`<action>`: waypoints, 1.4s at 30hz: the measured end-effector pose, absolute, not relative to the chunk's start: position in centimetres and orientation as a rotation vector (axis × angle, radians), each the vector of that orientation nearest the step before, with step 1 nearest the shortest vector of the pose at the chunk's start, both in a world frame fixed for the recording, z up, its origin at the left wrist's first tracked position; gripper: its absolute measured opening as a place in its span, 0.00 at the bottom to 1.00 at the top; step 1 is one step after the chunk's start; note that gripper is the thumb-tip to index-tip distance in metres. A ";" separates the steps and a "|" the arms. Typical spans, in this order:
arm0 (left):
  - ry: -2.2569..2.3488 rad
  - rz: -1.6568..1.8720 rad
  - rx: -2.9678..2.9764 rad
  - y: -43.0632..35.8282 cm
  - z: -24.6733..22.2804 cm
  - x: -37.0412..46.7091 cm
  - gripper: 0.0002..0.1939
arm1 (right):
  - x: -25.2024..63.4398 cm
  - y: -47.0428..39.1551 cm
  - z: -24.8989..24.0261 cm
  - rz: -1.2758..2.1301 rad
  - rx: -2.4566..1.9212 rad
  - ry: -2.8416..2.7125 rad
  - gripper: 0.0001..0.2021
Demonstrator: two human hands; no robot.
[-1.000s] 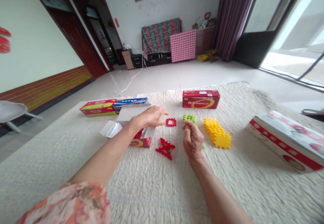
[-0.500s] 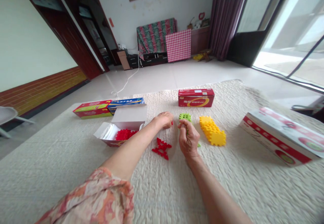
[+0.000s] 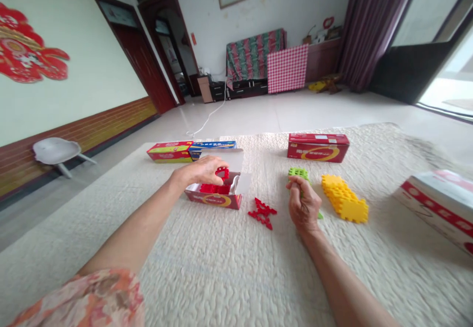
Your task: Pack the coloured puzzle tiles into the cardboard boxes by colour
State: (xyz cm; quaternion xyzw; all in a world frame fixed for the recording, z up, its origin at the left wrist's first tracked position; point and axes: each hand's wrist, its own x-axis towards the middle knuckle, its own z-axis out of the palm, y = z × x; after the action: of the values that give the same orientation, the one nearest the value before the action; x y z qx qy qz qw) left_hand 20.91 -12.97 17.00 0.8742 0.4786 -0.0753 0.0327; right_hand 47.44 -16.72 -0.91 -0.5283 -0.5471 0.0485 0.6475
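Note:
My left hand [image 3: 202, 169] is above the open red box [image 3: 214, 200], closed on a red plastic interlocking piece [image 3: 223, 172]. Several more red pieces [image 3: 211, 189] lie inside that box, beside a white lining. My right hand [image 3: 303, 202] is curled in a fist over the bedspread, and what its fingers hold, if anything, is hidden. Green interlocking pieces [image 3: 298, 172] show just behind and beside it. Between the hands, red triangular pieces [image 3: 262, 213] lie flat on the cloth. A slanting row of yellow square pieces [image 3: 344, 199] lies right of my right hand.
A closed red box [image 3: 318, 148] stands behind the green pieces. At the back left are a red-and-green box [image 3: 170, 152] and a blue box [image 3: 212, 146]. A white-and-red carton [image 3: 439, 203] stands at the right. The quilted cream cover [image 3: 236, 272] lies under everything.
My left hand has moved left from the middle to above the open red box, with a red piece in it. My right hand stays by the green pieces. The view has turned left.

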 end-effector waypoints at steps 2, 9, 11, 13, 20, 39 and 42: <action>1.474 -0.305 2.667 -13.4 16.1 20.2 0.22 | 47.4 -16.7 -0.9 0.106 -1.205 -1.256 0.13; 1.431 -0.305 2.636 -13.3 14.6 20.2 0.25 | 47.5 -16.7 -1.0 0.096 -1.222 -1.278 0.13; 1.408 -0.278 2.631 -13.1 14.3 20.0 0.26 | 47.5 -16.7 -1.0 0.092 -1.231 -1.282 0.13; 1.392 -0.216 2.632 -13.0 14.0 19.5 0.26 | 47.5 -16.7 -1.1 0.091 -1.241 -1.288 0.13; 1.456 0.386 2.512 -13.9 12.8 16.3 0.21 | 47.3 -17.0 -0.6 0.063 -1.228 -1.330 0.13; 1.895 1.760 1.116 -16.0 0.9 11.6 0.30 | 43.1 -21.0 -0.4 0.033 -1.197 -2.026 0.13; 1.717 1.723 1.068 -15.6 0.9 12.2 0.36 | 42.9 -21.4 -0.3 0.031 -1.253 -2.157 0.16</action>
State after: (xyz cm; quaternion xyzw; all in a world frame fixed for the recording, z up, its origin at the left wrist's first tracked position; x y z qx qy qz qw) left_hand 12.15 -15.63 0.88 0.3903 0.6274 0.6296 0.2402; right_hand 42.88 -21.42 -0.32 -0.4762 -0.8198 0.0120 0.3179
